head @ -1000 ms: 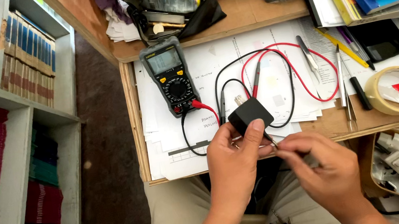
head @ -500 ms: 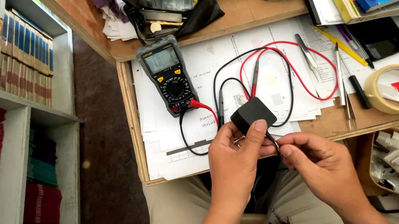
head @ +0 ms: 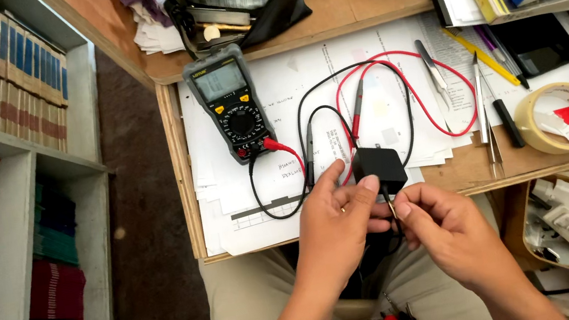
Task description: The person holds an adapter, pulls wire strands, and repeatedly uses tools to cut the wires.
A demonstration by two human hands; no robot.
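Two hands meet at the near edge of the desk, and we see them working on one small thing. The left hand [head: 336,220] curls its fingers around a black adapter block [head: 379,168], thumb up along its left side and a fingertip pressed on its lower face, so the block sits just above the desk's near edge, close to the middle. The right hand [head: 444,230] pinches a thin black cable [head: 391,209] right where it leaves the underside of the block, thumb and forefinger pressed together on it, the other fingers folded in.

Behind the block we find a multimeter [head: 230,104] lying flat on loose sheets of paper [head: 397,100] toward the desk's far left corner. Its red lead [head: 437,113] and black lead [head: 308,114] loop across the paper, and both probes lie just beyond the block. Toward the right edge lie tweezers [head: 432,72], a yellow pencil [head: 481,56] and a roll of tape [head: 559,118]. A black pouch [head: 236,0] sits on the raised shelf at the far side. A bookshelf [head: 5,174] stands off the desk's left edge.
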